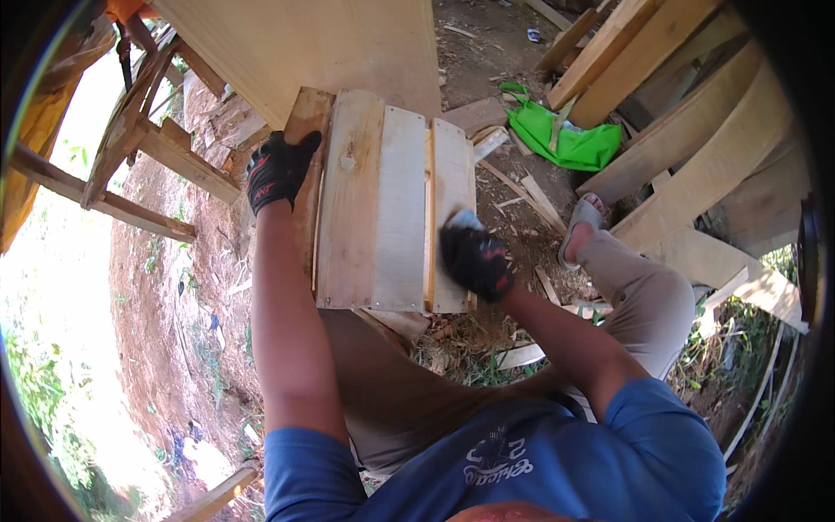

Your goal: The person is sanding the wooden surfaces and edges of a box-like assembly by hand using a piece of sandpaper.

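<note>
A slatted wooden box [352, 183] stands in front of me, its top made of pale boards with narrow gaps and small nail heads. My left hand [280, 171], in a black glove with red marks, grips the box's far left edge, thumb toward the top. On the rightmost slat [452, 165] rests my right hand [476, 258], gloved the same way and slightly blurred. Its closed fingers press a small pale blue-white piece [465, 219] against the wood; the glove covers most of that piece, and I cannot make out its kind.
A wide plywood sheet [348, 43] lies beyond the box. To the right are a bright green bag [570, 139], leaning planks [644, 52] and my sandaled foot [581, 222]. Wood scraps litter the dirt. A rough timber frame [148, 148] stands at the left above a dirt slope.
</note>
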Tool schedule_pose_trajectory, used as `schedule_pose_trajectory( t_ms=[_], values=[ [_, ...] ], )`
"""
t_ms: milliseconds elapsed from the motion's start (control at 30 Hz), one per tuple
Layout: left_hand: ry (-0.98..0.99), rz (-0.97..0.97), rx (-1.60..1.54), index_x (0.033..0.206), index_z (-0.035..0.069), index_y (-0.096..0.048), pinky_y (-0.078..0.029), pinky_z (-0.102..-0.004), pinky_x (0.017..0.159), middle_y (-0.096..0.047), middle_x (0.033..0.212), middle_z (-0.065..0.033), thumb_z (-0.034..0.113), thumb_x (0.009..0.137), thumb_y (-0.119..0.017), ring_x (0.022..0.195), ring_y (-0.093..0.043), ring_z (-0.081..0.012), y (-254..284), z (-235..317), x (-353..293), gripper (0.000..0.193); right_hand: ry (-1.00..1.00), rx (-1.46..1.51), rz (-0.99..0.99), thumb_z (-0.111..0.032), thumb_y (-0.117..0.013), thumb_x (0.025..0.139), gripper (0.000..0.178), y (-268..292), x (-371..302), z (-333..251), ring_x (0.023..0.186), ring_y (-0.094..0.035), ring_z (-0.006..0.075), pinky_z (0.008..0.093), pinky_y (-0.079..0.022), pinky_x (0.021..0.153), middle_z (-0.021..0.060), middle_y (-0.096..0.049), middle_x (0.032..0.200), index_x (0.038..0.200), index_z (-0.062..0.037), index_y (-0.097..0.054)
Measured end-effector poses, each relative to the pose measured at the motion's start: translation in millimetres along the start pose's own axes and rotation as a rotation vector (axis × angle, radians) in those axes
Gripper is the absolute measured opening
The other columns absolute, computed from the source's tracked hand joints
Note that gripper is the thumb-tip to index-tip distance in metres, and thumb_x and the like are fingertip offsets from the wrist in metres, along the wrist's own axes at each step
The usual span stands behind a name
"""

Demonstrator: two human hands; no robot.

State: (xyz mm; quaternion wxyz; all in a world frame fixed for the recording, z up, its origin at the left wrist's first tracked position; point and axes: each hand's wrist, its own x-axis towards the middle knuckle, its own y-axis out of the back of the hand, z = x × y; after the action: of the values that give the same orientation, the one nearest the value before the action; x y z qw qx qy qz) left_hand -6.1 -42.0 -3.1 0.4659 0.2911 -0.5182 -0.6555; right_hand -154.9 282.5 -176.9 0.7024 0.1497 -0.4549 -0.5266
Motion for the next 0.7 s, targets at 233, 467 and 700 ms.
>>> schedule_pose_trajectory(
  t_ms=[233,467,700],
  values=[
    [-0.028,0.004,-0.012,0.132,0.008,-0.071,-0.055,-0.0561,0.102,-0.074,0.128,-0.026,0.074,0.089,-0.069,0.121,-0.07,-0.0436,0,3,0,0.079,-0.033,0.78,-0.192,-0.013,-0.052,0.101,0.011,60,-42,-12,0.071,-0.059,0.0309,0.0437,-0.05,0.054,0.0149,-0.056,0.085,0.096,-0.0052,-0.058],
    [-0.021,0.033,0.004,0.129,0.008,-0.072,-0.056,-0.0565,0.1,-0.075,0.122,-0.0252,0.076,0.089,-0.068,0.118,-0.071,-0.0431,-1,1,-3,0.078,-0.349,0.844,-0.122,-0.021,-0.054,0.107,0.022,-18,31,8,0.061,-0.065,0.0371,0.0545,-0.054,0.061,0.0156,-0.064,0.075,0.09,-0.0104,-0.064],
    [-0.022,0.042,-0.025,0.129,0.008,-0.072,-0.056,-0.056,0.1,-0.075,0.123,-0.026,0.074,0.089,-0.069,0.118,-0.071,-0.0433,-2,4,-3,0.077,-0.499,0.767,-0.204,-0.033,-0.05,0.104,0.037,-130,136,65,0.082,-0.074,0.0419,0.0569,-0.059,0.076,0.018,-0.077,0.089,0.085,-0.0116,-0.075]
  ],
)
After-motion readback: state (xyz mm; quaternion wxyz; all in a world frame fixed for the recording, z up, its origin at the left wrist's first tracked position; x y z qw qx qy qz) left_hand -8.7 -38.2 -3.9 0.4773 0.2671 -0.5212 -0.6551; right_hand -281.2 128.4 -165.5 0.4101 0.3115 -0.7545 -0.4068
